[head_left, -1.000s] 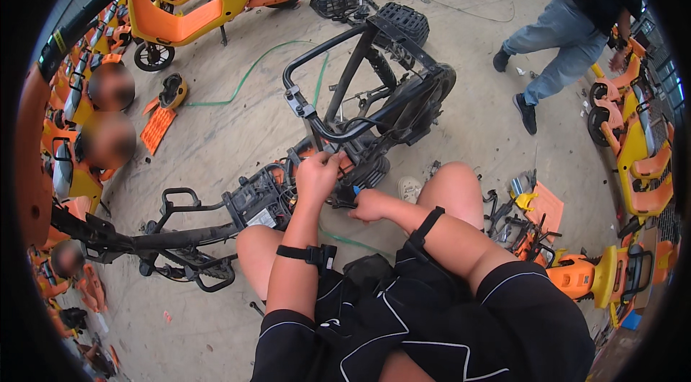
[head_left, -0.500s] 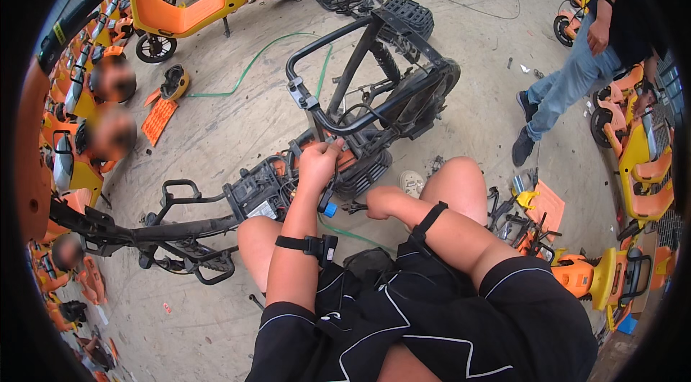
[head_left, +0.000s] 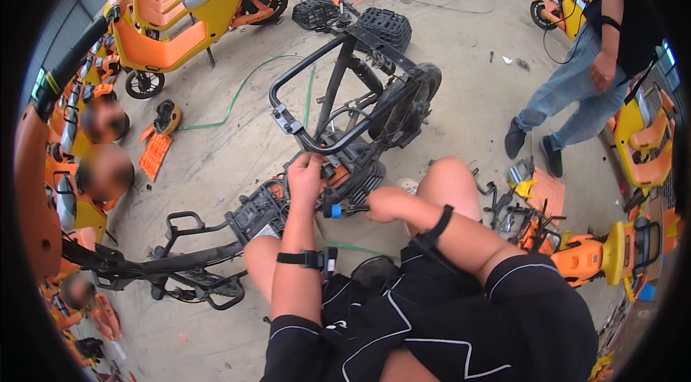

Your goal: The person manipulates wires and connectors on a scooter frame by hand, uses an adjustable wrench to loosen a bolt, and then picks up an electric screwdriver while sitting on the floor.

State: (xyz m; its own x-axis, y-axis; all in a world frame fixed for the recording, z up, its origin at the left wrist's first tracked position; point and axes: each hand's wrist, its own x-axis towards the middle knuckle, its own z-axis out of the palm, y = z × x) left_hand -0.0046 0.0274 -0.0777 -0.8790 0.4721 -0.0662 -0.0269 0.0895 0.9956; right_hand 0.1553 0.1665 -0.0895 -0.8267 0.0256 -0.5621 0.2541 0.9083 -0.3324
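Note:
A stripped black scooter frame (head_left: 277,110) lies across the floor in front of my knees. My left hand (head_left: 304,179) is closed at its middle section, fingers pinched together near the orange-and-black parts (head_left: 332,174). What those fingers hold, if anything, is hidden. To the right, my right hand (head_left: 390,205) is closed round a dark hand tool (head_left: 355,208), its end pointing left; its exact kind is hard to make out. Right by the tool's end is a blue-capped connector (head_left: 335,211) on a black cable.
A person in jeans (head_left: 576,94) stands at the right. Loose parts and tools (head_left: 515,202) lie by my right knee, beside an orange scooter body (head_left: 586,259). A green strap (head_left: 234,94) crosses the floor. Yellow-orange scooters (head_left: 173,40) line the left, near a yellow helmet (head_left: 167,115).
My view has shifted, so the frame sits a little lower and more to the left. The tool in my right hand is now right beside the blue-capped connector. The standing person's legs have moved.

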